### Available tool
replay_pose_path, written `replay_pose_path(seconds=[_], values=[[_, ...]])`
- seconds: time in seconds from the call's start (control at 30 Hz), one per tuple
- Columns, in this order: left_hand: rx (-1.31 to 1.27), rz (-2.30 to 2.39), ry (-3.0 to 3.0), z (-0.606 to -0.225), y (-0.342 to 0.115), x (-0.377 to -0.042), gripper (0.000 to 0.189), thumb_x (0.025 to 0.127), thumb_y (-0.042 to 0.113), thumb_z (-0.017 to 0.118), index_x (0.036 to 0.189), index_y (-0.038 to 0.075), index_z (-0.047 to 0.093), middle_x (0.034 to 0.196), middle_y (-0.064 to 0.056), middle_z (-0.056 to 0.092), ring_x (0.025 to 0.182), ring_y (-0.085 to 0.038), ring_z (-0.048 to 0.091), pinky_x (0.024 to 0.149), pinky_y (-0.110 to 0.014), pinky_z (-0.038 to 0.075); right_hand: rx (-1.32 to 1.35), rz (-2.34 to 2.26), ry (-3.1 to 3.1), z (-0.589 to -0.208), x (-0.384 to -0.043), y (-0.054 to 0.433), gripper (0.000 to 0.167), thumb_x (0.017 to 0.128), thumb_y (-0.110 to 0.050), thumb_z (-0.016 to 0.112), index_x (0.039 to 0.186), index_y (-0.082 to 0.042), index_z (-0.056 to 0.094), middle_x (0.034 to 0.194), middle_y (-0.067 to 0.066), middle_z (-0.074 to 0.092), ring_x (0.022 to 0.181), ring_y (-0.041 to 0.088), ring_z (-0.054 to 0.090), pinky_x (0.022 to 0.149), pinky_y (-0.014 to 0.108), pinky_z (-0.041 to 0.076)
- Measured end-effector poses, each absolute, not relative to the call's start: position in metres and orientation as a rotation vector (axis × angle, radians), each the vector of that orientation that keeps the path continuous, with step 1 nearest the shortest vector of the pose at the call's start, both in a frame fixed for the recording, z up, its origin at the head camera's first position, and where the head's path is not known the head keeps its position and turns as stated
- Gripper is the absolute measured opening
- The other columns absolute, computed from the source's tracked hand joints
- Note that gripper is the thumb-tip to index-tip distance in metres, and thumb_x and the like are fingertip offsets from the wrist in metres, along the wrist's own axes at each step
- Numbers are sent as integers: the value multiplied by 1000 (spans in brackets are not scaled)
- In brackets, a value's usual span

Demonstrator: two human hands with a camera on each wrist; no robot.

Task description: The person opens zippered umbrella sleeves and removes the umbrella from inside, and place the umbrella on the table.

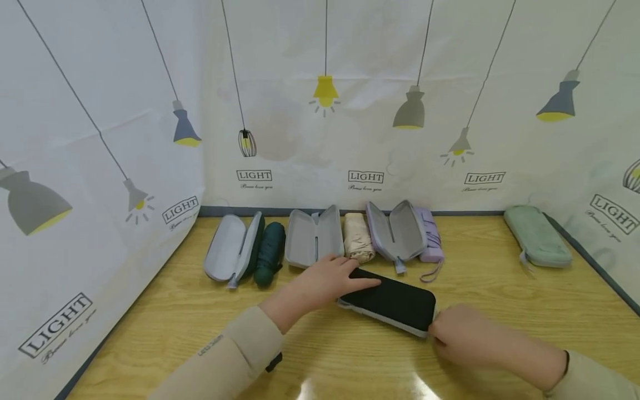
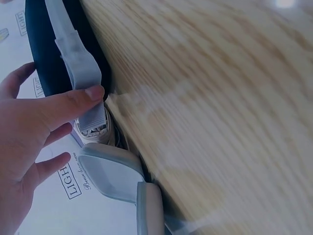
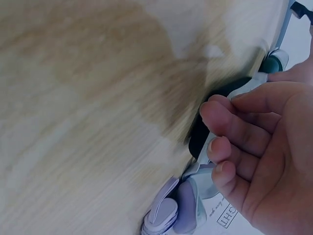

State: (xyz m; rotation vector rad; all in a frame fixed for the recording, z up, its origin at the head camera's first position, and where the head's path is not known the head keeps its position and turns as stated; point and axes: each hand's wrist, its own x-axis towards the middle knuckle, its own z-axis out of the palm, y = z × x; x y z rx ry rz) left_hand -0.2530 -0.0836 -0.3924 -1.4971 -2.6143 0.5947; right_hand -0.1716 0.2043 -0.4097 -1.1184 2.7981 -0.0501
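A black zip case point(image 1: 395, 303) with a light grey zip band lies slantwise on the table between both hands. My left hand point(image 1: 325, 280) grips its left end, one digit on top and other fingers at the far side. In the left wrist view a fingertip presses a grey fabric tab point(image 2: 90, 73) at the case's end. At the right end my right hand point(image 1: 465, 333) pinches by the zip edge. In the right wrist view the thumb and forefinger of that hand point(image 3: 264, 137) meet; what lies between them is hidden.
Along the back wall stand open zip cases point(image 1: 222, 244), point(image 1: 302, 239), point(image 1: 392, 236), beside folded umbrellas in dark green point(image 1: 270, 253), beige point(image 1: 359, 236) and purple point(image 1: 431, 236). A pale green case point(image 1: 537, 236) lies closed at the back right. Printed cloth walls enclose the wooden table point(image 1: 165, 333).
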Motion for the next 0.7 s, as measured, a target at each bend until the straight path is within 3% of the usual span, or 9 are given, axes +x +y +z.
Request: replay_pose_path(seconds=[0.2, 0.4, 0.57, 0.7], values=[[-1507, 651, -2547, -392, -90, -252, 87, 91, 13, 70, 155, 39, 18, 122, -2, 52, 98, -16, 53, 89, -33, 43, -1027, -34, 2803, -407, -184, 207, 26, 80, -7, 67, 62, -20, 52, 58, -11, 42, 53, 6, 37, 47, 30, 36], [-1542, 792, -2531, -388, -92, -252, 94, 91, 18, 71, 156, 42, 6, 116, -1, 56, 92, -15, 54, 89, -33, 42, -1059, -25, 2847, -413, -200, 212, 27, 81, -7, 66, 62, -19, 51, 58, -11, 41, 53, 7, 35, 46, 31, 35], [-1564, 822, -2499, -384, -96, -253, 94, 92, 10, 69, 155, 42, 7, 106, -2, 57, 77, -15, 49, 81, -32, 42, -1108, -50, 2871, -412, -204, 209, 27, 82, -8, 66, 63, -20, 51, 59, -11, 43, 52, 7, 39, 45, 33, 37], [-1554, 835, -2505, -382, -98, -255, 97, 90, 17, 73, 155, 43, 7, 107, -3, 58, 76, -16, 49, 78, -33, 45, -1133, -43, 2880, -413, -206, 206, 25, 83, -10, 66, 64, -20, 53, 60, -11, 47, 53, 8, 45, 46, 36, 40]])
